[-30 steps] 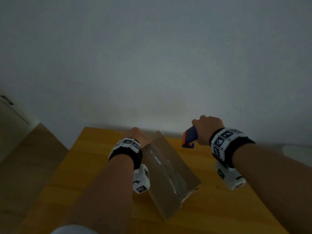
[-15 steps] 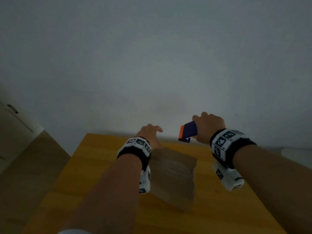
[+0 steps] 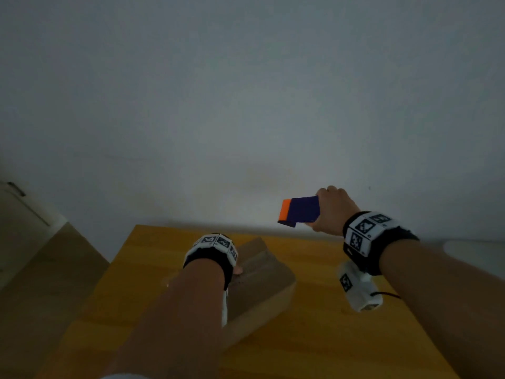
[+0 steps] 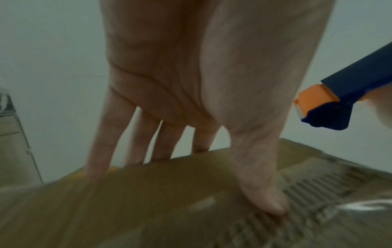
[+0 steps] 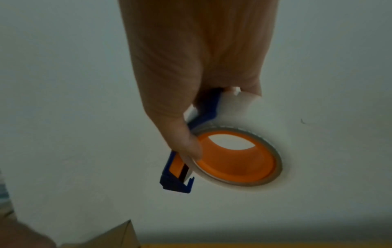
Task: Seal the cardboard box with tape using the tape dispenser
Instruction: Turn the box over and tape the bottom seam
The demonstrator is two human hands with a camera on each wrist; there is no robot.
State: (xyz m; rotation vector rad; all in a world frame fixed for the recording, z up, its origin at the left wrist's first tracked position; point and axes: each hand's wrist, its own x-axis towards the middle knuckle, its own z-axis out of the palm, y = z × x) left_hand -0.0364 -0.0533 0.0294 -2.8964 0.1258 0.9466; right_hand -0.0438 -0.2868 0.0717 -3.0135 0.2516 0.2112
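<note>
The box (image 3: 262, 283) has turned and now lies flat near the far edge of the table (image 3: 322, 340). My left grip (image 4: 191, 80) presses it with straight fingers. My right grip (image 3: 334, 209) holds the tape dispenser (image 3: 300, 212) higher, so I think taping comes next.

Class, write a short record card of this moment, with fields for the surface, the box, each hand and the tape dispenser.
Surface: yellow wooden table
Box: cardboard box lying on the table
Left hand: left hand rests on the box, thumb pressing its top, straight fingers down past its edge
Right hand: right hand grips the tape dispenser
Dispenser: blue and orange, held in the air right of the box, not touching it
Tape: glossy strip on the box top, probably tape
</note>
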